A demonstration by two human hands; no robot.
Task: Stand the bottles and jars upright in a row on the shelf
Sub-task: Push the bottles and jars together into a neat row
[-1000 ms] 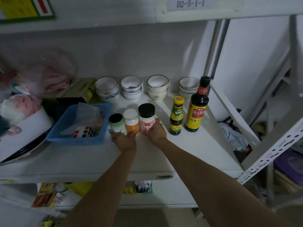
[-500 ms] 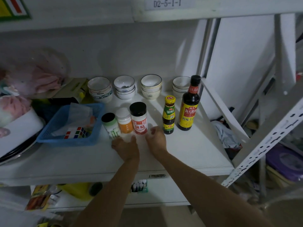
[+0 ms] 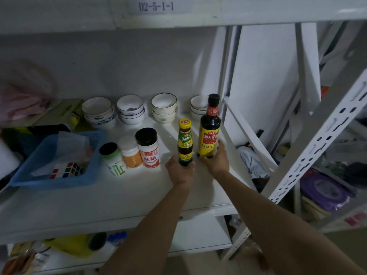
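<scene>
Aligning: last two bottles, closing the row.
Left hand [image 3: 179, 170]: clasps small sauce bottle [image 3: 185, 142], right of black-lidded seasoning jar [image 3: 149, 147].
Right hand [image 3: 216, 160]: grips tall soy sauce bottle [image 3: 209, 128], further right.
Next: likely nudge both toward that jar.

Blue basket [image 3: 49, 182], yellow-capped bottle [image 3: 185, 142]
</scene>
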